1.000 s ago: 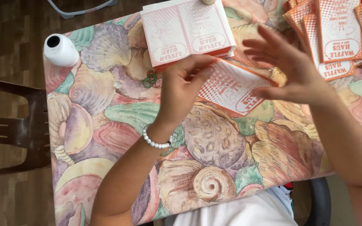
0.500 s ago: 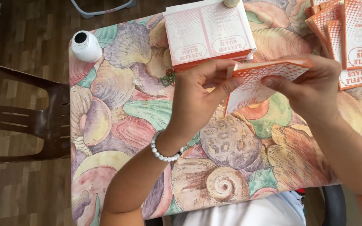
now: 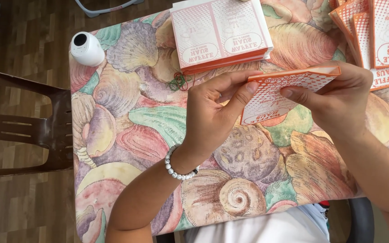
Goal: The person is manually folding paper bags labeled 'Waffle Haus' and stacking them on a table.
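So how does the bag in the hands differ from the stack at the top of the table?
The bag is a single piece, held up off the table by both hands; the stack is many pieces lying flat, untouched. The bag is tilted; the stack lies level. Both are orange and white paper with a dotted print.

Only one view here, from a camera worn on the head. Looks almost straight down from above onto the small table with the seashell-pattern cloth. Sits quite near, so close that the table's right edge and near right corner run out of the picture. Far edge at the top, near edge at the bottom, just above a white shirt. Left edge fully seen, with brown wooden floor and a dark brown plastic chair beside it. Left hand and right hand close under the camera, over the middle of the table. No second view to share anything with.
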